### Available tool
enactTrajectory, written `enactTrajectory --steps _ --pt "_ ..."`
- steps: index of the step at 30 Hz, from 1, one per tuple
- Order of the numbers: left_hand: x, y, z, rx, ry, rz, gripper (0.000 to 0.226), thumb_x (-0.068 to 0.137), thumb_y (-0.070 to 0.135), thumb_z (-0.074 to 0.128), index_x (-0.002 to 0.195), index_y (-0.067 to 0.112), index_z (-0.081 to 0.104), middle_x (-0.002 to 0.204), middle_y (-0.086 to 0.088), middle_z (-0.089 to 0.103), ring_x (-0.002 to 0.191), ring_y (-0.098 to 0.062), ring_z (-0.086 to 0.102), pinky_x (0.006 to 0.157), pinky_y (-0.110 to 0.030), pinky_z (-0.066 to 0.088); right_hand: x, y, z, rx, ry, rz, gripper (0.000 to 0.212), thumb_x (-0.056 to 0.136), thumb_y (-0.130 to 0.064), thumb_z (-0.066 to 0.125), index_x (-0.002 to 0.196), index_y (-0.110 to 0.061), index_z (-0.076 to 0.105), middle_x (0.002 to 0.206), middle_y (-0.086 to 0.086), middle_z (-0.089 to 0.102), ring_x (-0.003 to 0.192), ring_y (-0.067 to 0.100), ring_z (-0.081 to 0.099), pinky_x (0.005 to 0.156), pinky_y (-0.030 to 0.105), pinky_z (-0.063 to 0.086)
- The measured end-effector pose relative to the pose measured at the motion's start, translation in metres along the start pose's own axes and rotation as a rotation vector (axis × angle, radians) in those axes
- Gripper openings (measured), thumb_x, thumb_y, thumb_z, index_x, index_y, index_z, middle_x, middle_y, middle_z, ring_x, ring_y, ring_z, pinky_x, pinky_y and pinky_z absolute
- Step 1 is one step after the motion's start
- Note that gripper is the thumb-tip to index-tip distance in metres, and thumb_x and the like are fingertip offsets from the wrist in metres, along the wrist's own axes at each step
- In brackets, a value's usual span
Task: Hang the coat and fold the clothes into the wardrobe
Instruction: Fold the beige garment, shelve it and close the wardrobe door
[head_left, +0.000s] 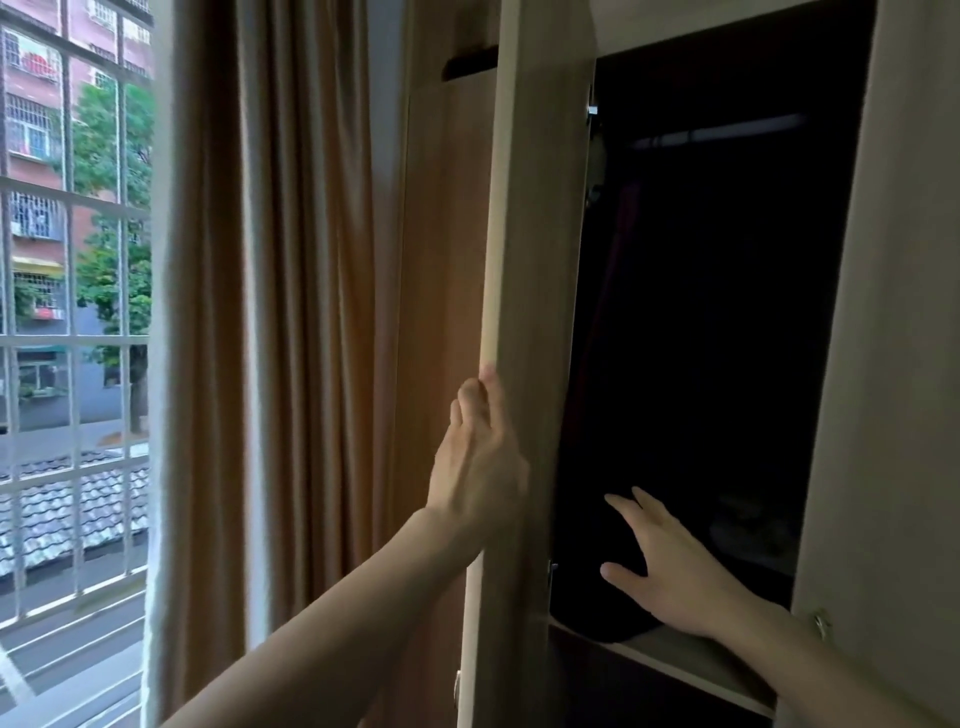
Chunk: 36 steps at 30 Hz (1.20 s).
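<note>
Flat pale-wood door (540, 260), dark cloth (592, 608)

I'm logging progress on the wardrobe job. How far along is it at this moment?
Done: the door stands open, and a dark bundle already lies on the shelf. In hand: the left hand is on the door's edge, while the right hand, fingers spread, reaches over that bundle. Left: the interior is too dark to tell whether anything hangs on the rail, so hanging cannot be confirmed.
</note>
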<state>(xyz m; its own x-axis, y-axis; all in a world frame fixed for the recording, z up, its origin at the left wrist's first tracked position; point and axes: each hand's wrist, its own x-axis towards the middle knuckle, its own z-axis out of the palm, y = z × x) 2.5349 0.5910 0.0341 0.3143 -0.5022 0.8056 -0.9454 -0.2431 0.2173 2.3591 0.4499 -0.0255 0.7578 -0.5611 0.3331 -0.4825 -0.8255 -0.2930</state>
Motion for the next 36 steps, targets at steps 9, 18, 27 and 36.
enactTrajectory --steps 9,18,27,36 --pt "-0.003 0.041 0.031 0.065 0.021 0.297 0.055 0.105 0.034 0.018 0.152 0.007 0.029 0.162 -0.018 0.016 0.143 -0.033 0.033 0.104 -0.038 0.050 -0.004 0.023 -0.001 0.048 0.041 0.008 0.078 0.092 -0.056 0.054 0.154 -0.035 0.011 0.164 -0.005 0.004 0.150 0.014 0.011 0.120 0.034 0.021" --pt "-0.002 0.083 0.057 -0.175 -0.013 0.336 0.082 0.099 0.019 0.053 0.156 0.021 -0.006 0.166 -0.005 -0.007 0.149 -0.030 0.022 0.107 -0.045 0.047 -0.037 0.046 -0.011 0.113 -0.027 -0.077 0.084 0.084 -0.069 0.056 0.151 -0.046 0.012 0.163 -0.012 -0.001 0.149 0.009 0.006 0.119 0.031 0.017" --pt "0.011 0.120 0.090 -0.144 0.009 0.390 0.084 0.096 0.035 0.061 0.159 0.019 0.007 0.168 -0.002 0.001 0.139 -0.031 0.041 0.093 -0.043 0.055 -0.049 0.069 -0.010 0.160 0.098 -0.023 0.067 0.089 -0.051 0.061 0.147 -0.030 0.035 0.153 -0.009 0.030 0.137 0.009 0.034 0.112 0.027 0.032" --pt "0.027 0.167 0.131 -0.028 -0.037 0.410 0.084 0.099 0.052 0.046 0.157 0.026 -0.009 0.167 -0.001 -0.013 0.140 -0.031 0.040 0.101 -0.044 0.050 -0.069 0.118 -0.007 0.226 0.065 0.100 0.091 0.092 -0.049 0.059 0.157 -0.027 0.000 0.164 -0.008 -0.004 0.150 0.011 0.004 0.120 0.032 0.014"
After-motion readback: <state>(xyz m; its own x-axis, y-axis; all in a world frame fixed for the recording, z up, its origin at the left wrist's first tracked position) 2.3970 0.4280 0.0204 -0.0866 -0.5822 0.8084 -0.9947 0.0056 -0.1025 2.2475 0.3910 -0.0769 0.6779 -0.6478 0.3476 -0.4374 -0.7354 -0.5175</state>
